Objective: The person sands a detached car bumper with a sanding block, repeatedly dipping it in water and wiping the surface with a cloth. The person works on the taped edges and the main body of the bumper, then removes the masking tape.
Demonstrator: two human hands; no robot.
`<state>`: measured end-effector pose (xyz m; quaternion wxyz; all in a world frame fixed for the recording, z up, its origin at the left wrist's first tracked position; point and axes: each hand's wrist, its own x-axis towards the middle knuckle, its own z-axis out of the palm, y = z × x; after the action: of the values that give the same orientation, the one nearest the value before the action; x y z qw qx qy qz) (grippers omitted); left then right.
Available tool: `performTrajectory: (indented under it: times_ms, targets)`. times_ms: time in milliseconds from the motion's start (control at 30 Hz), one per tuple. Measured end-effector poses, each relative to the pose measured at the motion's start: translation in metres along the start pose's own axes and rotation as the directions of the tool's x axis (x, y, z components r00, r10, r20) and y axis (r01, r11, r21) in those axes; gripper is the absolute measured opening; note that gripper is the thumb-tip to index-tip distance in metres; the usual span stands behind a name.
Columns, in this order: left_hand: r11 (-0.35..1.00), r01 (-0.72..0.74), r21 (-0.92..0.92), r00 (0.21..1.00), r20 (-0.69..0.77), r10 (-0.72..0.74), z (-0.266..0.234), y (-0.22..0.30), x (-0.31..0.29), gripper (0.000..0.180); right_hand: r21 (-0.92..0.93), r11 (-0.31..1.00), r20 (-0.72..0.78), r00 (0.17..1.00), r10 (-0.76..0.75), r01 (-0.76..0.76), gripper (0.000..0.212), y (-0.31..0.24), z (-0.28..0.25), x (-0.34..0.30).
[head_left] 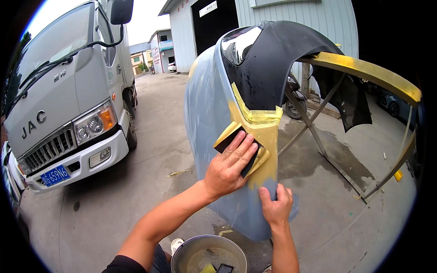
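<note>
A large curved car body part, like a bumper (207, 104), stands in front of me, grey-blue with a patch of yellow filler (268, 141) near its right edge. My left hand (230, 166) presses a black sanding block (251, 166) flat against that patch, fingers laid over it. Yellowish sandpaper (263, 160) shows around the block. Lower down, my right hand (277, 205) grips the part's edge, thumb on the outer face and other fingers partly hidden. Strips of yellow masking tape (261, 117) border the black upper section (259, 75) just above the filler.
A metal stand with a yellow-topped curved bar (373, 73) and crossed legs (314, 132) is at right. Below me sits a round basin (189, 259) holding a yellow piece and a dark object. A white truck (82, 91) stands left; wet patches mark the concrete.
</note>
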<state>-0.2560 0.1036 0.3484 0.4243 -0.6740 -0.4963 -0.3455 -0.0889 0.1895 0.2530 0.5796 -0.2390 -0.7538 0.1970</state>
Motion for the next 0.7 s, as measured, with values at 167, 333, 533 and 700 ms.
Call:
performTrajectory:
  times_ms: [167, 333, 533, 700]
  targets:
    - [0.997, -0.019, -0.074, 1.0, -0.023, 0.017, -0.008, -0.025, 0.01, 0.058, -0.021, 0.999, 0.006, 0.999, -0.035, 0.035, 0.037, -0.001, -0.001, 0.001]
    - [0.92, 0.392, -0.015, 0.899, -0.207, -0.386, -0.026, -0.038, 0.011, 0.025, 0.003, 0.999, 0.012, 0.999, -0.047, 0.047, 0.04, 0.001, -0.002, -0.001]
    - [0.495, 0.605, -0.624, 0.764, 0.28, -0.581, -0.046, -0.021, 0.01, 0.03, -0.009, 0.998, -0.016, 0.998, -0.055, 0.054, 0.041, 0.005, 0.0, 0.0]
    - [0.638, 0.629, -0.443, 0.728, 0.05, -0.683, -0.018, -0.013, 0.017, 0.042, -0.014, 0.998, -0.004, 0.998, -0.055, 0.055, 0.04, 0.003, -0.001, 0.0]
